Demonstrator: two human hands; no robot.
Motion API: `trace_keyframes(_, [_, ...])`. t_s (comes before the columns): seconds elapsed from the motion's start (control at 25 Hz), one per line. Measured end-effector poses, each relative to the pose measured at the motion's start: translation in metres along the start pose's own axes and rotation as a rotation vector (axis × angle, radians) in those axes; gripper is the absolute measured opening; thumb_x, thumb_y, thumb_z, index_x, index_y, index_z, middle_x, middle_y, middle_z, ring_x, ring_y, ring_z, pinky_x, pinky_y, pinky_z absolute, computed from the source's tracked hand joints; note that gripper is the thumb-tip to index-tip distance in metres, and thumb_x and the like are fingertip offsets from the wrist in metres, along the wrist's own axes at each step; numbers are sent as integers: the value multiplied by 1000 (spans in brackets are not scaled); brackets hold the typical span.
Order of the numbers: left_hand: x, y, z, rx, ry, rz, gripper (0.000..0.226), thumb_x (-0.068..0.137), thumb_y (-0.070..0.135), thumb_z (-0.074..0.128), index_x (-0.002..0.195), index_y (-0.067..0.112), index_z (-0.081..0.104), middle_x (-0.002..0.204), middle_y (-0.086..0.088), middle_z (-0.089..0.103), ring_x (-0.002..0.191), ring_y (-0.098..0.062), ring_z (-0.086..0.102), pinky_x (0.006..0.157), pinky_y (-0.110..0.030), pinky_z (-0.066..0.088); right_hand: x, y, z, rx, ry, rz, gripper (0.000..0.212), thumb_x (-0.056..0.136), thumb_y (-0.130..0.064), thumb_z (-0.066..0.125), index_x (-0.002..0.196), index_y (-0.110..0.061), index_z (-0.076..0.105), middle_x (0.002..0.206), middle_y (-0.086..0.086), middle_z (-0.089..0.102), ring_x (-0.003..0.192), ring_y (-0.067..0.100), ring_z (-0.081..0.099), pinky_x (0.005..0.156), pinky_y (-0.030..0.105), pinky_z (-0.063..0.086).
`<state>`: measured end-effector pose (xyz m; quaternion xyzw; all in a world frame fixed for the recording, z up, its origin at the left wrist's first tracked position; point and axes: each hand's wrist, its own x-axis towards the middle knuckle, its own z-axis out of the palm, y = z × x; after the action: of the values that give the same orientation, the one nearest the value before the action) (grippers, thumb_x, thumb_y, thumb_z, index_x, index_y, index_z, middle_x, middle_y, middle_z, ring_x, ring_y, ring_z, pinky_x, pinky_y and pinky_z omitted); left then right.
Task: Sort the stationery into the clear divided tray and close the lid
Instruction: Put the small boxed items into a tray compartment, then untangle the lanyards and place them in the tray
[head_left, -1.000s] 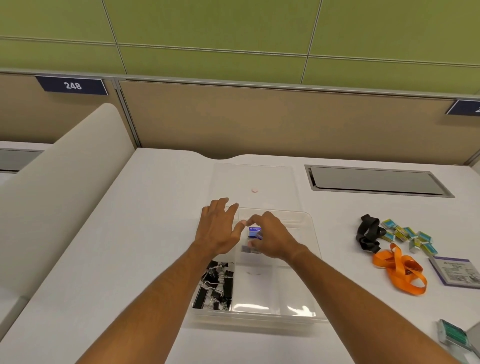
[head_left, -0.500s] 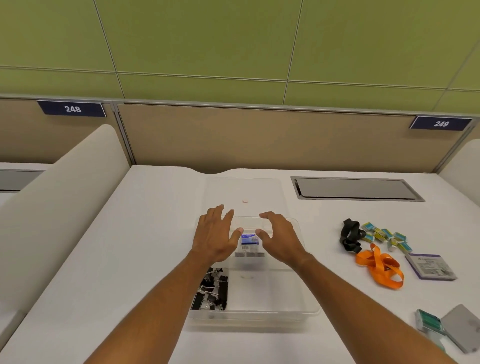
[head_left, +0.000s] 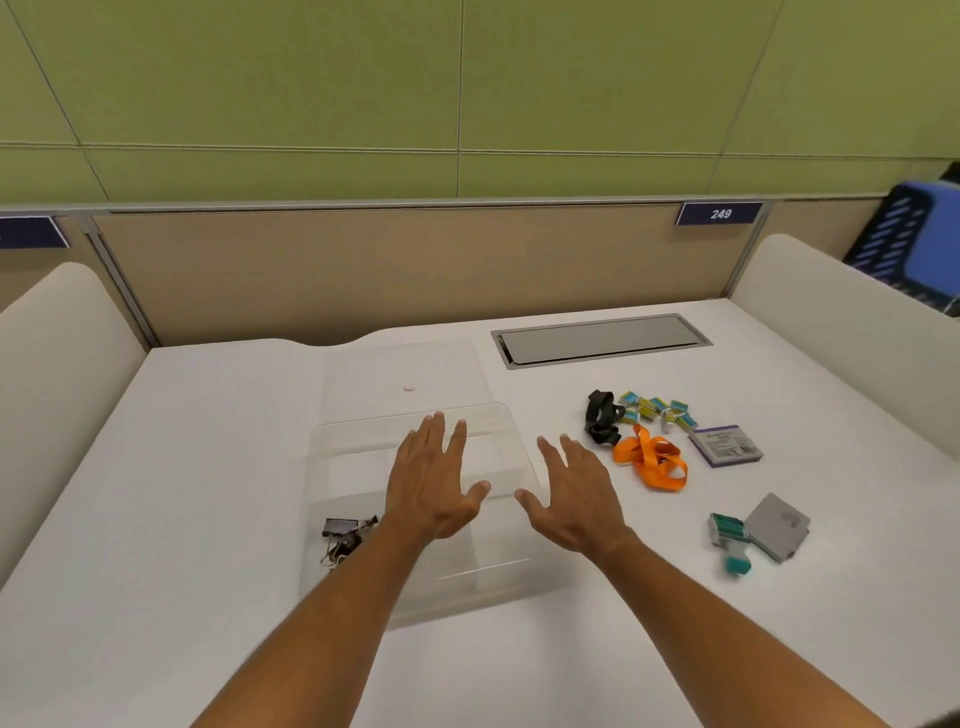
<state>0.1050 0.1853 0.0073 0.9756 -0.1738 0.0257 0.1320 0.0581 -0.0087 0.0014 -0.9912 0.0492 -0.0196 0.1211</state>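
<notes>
White surface (head_left: 197, 467) carries the clear tray (head_left: 332, 452), lid (head_left: 363, 374) lying off behind it. Binder clips (head_left: 343, 532) are in; lanyards (head_left: 649, 460) and staple boxes (head_left: 657, 408) wait right of tray. Left hand (head_left: 428, 491) and right hand (head_left: 576, 499) hover, fingers spread, empty.

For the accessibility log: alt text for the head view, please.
Both hands, left hand and right hand, hover open over a clear divided tray holding binder clips; lanyards and small boxes lie to the right.

Left hand (head_left: 434, 483) flat, palm down, fingers (head_left: 435, 434) straight, right hand (head_left: 574, 493) likewise spread beside it, both holding nothing
</notes>
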Motion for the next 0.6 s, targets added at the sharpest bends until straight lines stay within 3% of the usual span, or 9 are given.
trace_keyframes(0.32, [-2, 63, 23, -13, -70, 102, 86, 90, 64, 38, 154, 23, -2, 162, -9, -9, 149, -26, -8, 118, -40, -6, -35, 55, -8, 39, 21, 185, 79, 86, -67, 39, 151, -26, 18, 159, 10, 19, 147, 27, 16, 118, 43, 17])
trace_keyframes(0.6, [12, 102, 41, -13, -67, 118, 86, 88, 64, 39, 154, 24, 0, 162, -9, -7, 149, -25, -7, 119, -38, -4, -23, 102, -16, 30, 37, 236, 82, 85, -65, 44, 150, -21, 18, 157, 9, 24, 144, 30, 24, 113, 46, 27])
